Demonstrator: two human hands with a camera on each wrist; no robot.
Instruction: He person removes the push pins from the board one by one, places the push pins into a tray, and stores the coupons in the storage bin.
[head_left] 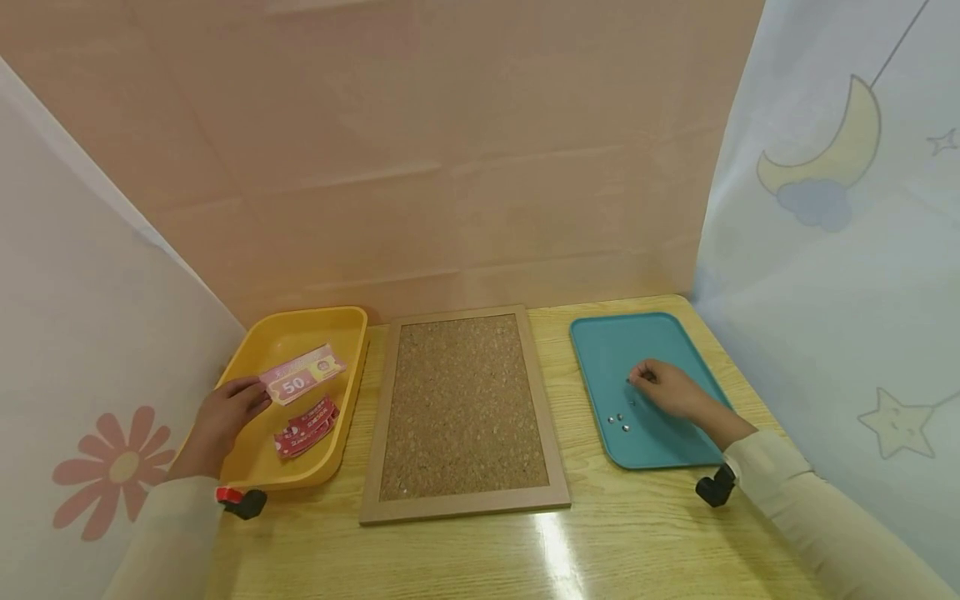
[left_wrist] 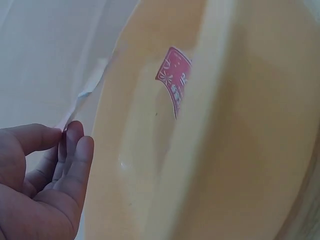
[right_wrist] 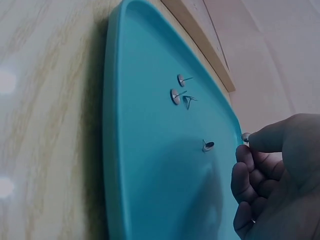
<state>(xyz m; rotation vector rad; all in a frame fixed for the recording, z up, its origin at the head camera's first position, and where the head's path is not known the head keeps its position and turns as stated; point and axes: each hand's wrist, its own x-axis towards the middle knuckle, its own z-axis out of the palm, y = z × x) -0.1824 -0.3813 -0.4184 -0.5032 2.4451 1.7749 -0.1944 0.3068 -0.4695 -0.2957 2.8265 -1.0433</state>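
Over the yellow tray, my left hand pinches the left end of a pink and yellow paper coupon printed with "50". In the left wrist view that coupon shows nearly edge-on, between thumb and fingers. Red coupons lie below it in the tray. Above the blue tray, my right hand pinches a thumbtack between thumb and index finger. Several metal thumbtacks lie on the blue tray, left of that hand in the right wrist view.
A wood-framed cork board lies flat on the wooden table between the two trays. An orange-pink backdrop stands behind, with pale printed sheets at both sides.
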